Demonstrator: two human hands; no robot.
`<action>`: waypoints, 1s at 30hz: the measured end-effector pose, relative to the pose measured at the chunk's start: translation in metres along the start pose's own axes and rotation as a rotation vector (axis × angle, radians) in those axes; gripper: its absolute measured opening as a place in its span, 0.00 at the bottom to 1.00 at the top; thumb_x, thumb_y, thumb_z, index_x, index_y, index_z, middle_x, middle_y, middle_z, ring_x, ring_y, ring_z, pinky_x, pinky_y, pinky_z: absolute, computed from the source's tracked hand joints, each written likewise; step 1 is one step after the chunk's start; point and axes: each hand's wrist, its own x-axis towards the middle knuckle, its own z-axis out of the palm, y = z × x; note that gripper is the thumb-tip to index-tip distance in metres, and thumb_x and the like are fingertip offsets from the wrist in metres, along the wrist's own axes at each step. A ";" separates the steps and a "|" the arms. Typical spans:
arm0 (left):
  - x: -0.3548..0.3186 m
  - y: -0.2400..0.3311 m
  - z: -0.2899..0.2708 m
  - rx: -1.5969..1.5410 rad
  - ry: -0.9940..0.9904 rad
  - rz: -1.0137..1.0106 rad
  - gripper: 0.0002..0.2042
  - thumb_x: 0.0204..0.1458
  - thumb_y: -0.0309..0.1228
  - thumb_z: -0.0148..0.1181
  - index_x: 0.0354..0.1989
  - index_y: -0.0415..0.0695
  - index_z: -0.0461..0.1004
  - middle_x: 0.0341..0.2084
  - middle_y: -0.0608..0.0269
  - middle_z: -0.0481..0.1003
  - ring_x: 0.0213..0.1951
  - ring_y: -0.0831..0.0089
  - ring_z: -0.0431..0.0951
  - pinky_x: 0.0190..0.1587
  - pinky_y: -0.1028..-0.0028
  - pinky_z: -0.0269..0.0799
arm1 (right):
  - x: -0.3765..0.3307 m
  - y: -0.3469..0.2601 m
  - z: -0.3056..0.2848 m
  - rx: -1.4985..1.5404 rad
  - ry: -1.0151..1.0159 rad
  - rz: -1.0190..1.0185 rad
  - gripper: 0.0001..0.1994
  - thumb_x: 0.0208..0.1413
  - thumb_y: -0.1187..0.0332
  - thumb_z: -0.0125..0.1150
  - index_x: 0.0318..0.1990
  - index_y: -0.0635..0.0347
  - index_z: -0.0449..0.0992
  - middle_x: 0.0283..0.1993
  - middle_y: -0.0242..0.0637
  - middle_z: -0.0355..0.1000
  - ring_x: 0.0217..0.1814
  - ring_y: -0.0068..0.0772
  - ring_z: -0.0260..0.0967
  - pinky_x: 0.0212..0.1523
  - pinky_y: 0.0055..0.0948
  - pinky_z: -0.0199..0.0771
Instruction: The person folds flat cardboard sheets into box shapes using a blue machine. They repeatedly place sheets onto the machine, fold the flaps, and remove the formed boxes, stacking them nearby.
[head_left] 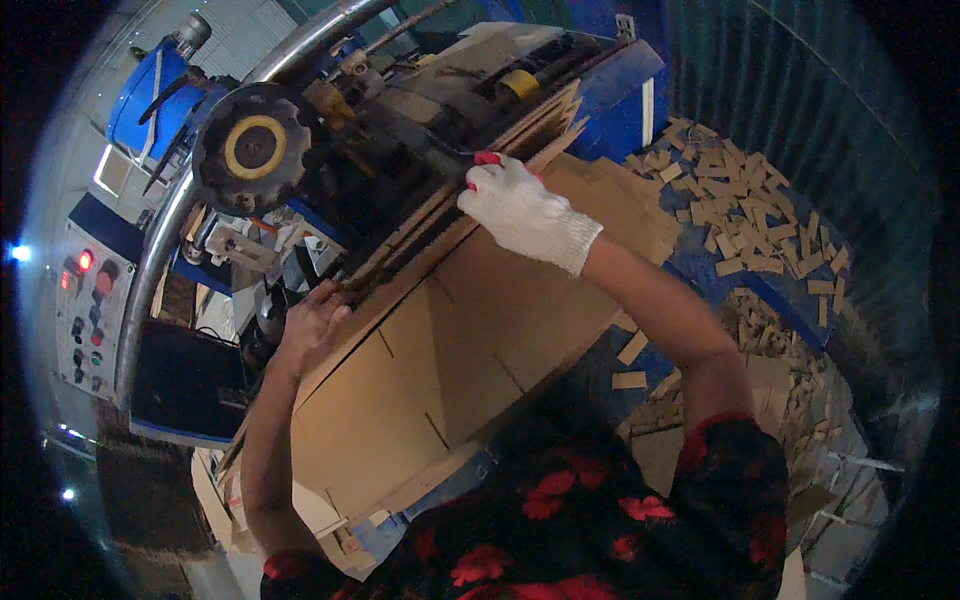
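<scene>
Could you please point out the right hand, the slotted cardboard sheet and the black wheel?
Right hand (517,208): head view, its gloved back.
Slotted cardboard sheet (455,365): head view, its broad face.
Black wheel (254,147): head view, its hub.

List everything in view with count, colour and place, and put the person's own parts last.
Machine: one, dark with blue parts, upper middle
Handwheel: one, black with a yellow ring, upper left
Curved metal bar: one, silver, left
Blue cylinder: one, upper left
Control panel: one, pale, far left, red light lit
Cardboard sheets: several, brown, centre
Cardboard scraps: too many to count, brown, right
Corrugated wall: one, dark green, upper right
Shirt: one, black with red flowers, bottom
Forearms: two, bare, either side of the sheets
Left hand: one, bare, at the sheets' edge
Right hand: one, white-gloved, at the sheets' far edge
</scene>
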 end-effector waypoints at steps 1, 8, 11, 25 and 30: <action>-0.001 0.001 0.001 -0.024 0.011 0.039 0.17 0.59 0.44 0.46 0.46 0.46 0.74 0.48 0.54 0.70 0.46 0.52 0.74 0.48 0.59 0.71 | -0.001 -0.001 -0.002 0.004 0.000 0.006 0.06 0.44 0.75 0.55 0.32 0.58 0.72 0.37 0.43 0.66 0.45 0.46 0.68 0.55 0.44 0.64; -0.001 0.005 0.013 0.229 0.075 0.187 0.09 0.52 0.32 0.57 0.41 0.46 0.73 0.39 0.58 0.71 0.41 0.56 0.76 0.35 0.60 0.76 | -0.013 -0.010 -0.012 0.020 -0.061 0.063 0.07 0.45 0.74 0.55 0.34 0.59 0.72 0.42 0.46 0.66 0.49 0.52 0.65 0.56 0.43 0.63; -0.001 0.005 0.015 0.313 0.124 0.188 0.08 0.51 0.32 0.57 0.39 0.47 0.72 0.38 0.59 0.71 0.40 0.56 0.76 0.32 0.59 0.76 | -0.025 -0.014 -0.013 -0.066 -0.025 0.007 0.08 0.45 0.73 0.56 0.35 0.59 0.72 0.46 0.45 0.67 0.52 0.50 0.65 0.58 0.43 0.62; -0.030 0.052 -0.030 0.542 0.422 0.100 0.08 0.45 0.33 0.59 0.34 0.50 0.71 0.29 0.64 0.66 0.31 0.65 0.76 0.24 0.67 0.73 | -0.150 -0.057 -0.024 0.470 -0.383 0.347 0.18 0.52 0.67 0.59 0.51 0.59 0.69 0.44 0.41 0.68 0.49 0.40 0.69 0.53 0.42 0.68; -0.052 0.102 -0.015 0.530 0.443 0.106 0.09 0.40 0.33 0.60 0.31 0.52 0.70 0.33 0.62 0.68 0.34 0.64 0.74 0.26 0.67 0.74 | -0.117 -0.054 -0.006 1.608 0.392 0.748 0.27 0.52 0.67 0.64 0.58 0.61 0.62 0.47 0.37 0.69 0.52 0.38 0.69 0.54 0.33 0.69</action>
